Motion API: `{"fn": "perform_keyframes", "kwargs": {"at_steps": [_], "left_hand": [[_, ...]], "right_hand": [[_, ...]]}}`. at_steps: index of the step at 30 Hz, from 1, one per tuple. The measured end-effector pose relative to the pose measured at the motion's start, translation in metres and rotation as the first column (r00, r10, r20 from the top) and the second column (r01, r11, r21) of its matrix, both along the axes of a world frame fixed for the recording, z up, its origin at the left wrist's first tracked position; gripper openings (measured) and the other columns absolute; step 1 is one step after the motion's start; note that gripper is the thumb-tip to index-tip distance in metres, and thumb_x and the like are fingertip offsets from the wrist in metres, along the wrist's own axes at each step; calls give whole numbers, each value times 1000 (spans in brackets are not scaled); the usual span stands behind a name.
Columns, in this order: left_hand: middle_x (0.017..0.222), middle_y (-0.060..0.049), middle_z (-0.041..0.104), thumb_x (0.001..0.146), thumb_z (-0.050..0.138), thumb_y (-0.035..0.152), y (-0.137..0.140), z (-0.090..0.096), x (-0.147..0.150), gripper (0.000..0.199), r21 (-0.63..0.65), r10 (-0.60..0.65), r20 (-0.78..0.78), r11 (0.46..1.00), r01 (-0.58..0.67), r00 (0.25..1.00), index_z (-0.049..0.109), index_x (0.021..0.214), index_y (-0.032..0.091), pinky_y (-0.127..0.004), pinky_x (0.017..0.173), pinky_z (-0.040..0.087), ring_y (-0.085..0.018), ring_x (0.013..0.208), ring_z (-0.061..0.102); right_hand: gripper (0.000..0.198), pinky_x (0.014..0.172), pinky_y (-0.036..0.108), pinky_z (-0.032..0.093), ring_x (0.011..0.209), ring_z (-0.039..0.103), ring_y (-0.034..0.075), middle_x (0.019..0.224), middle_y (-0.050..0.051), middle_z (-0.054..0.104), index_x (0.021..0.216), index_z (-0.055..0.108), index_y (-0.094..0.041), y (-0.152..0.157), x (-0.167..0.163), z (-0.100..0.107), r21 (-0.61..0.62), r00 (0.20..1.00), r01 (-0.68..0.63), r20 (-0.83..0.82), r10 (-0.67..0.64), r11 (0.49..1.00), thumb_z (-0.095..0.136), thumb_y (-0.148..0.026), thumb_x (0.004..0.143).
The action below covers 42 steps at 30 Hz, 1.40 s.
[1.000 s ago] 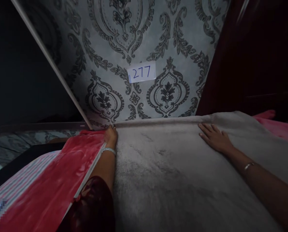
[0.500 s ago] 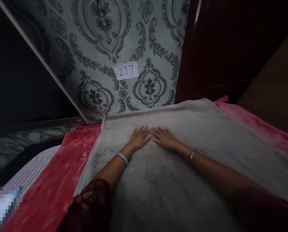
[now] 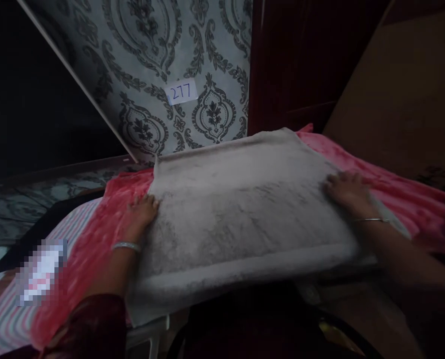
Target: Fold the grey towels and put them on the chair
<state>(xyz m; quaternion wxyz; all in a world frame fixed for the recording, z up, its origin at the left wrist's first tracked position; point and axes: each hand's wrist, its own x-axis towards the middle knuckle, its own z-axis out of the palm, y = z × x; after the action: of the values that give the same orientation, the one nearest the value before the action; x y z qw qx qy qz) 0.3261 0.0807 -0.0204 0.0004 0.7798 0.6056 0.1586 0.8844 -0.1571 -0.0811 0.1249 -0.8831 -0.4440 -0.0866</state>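
Note:
A grey plush cloth is spread over a surface, its near edge draping down in front. My left hand rests at the cloth's left edge, fingers apart and partly over the red fabric. At the right edge, my right hand lies palm down on the grey cloth, somewhat blurred, with its fingers outstretched. Neither hand appears to grip anything. Pink plush fabric shows beyond the right side of the grey cloth.
A patterned wall carrying a paper label marked 277 rises behind. Dark red panelling stands to its right. Striped fabric lies at the left, with a pixelated patch over it. Part of a pale frame shows below the cloth.
My hands have moved apart from the middle of the grey cloth to its left and right edges. The view has shifted, and the cloth's near edge now shows.

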Motion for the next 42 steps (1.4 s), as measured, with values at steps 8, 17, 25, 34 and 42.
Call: {"fn": "perform_keyframes", "kwargs": {"at_steps": [8, 17, 25, 34, 42], "left_hand": [[169, -5, 18, 101, 34, 53, -128, -37, 106, 61, -249, -495, -226, 862, 442, 839, 32, 158, 30, -60, 123, 15, -32, 155, 13], [167, -9, 21, 102, 29, 46, -151, -30, -61, 62, -191, -15, -367, 980, -60, 930, 29, 159, 22, -57, 121, 24, -33, 154, 17], [167, -14, 23, 101, 31, 41, -165, -19, -83, 58, -80, 192, -276, 972, -221, 942, 43, 153, 17, -65, 117, 27, -41, 153, 16], [168, -9, 19, 100, 35, 45, -104, -21, 68, 63, -303, -373, -175, 901, 311, 911, 28, 159, 22, -58, 123, 17, -29, 155, 17], [167, -8, 24, 101, 25, 51, -33, -28, -12, 64, -174, 45, -219, 981, -84, 975, 33, 157, 23, -57, 123, 18, -30, 154, 19]], "right_hand": [[56, 118, 58, 26, 151, 21, 33, 166, 5, 24, 157, 35, -28, 58, -262, 5, -139, 785, -620, -92, 613, 772, 34, -42, 103], [64, 116, 60, 28, 148, 29, 35, 162, 10, 32, 155, 40, -22, -63, -89, -25, -178, 992, -124, -24, 122, 976, 22, -50, 100], [60, 102, 67, 40, 136, 43, 40, 147, 20, 51, 142, 55, -17, -75, -94, -18, -107, 999, 6, 32, -2, 994, 22, -42, 100], [58, 115, 62, 28, 151, 25, 31, 165, 6, 27, 157, 34, -31, 82, -271, -17, -125, 685, -723, -2, 729, 679, 27, -40, 100], [71, 111, 69, 29, 147, 28, 41, 164, 13, 28, 157, 37, -21, 48, -69, -40, -139, 960, -278, -68, 270, 951, 20, -55, 96]]}}
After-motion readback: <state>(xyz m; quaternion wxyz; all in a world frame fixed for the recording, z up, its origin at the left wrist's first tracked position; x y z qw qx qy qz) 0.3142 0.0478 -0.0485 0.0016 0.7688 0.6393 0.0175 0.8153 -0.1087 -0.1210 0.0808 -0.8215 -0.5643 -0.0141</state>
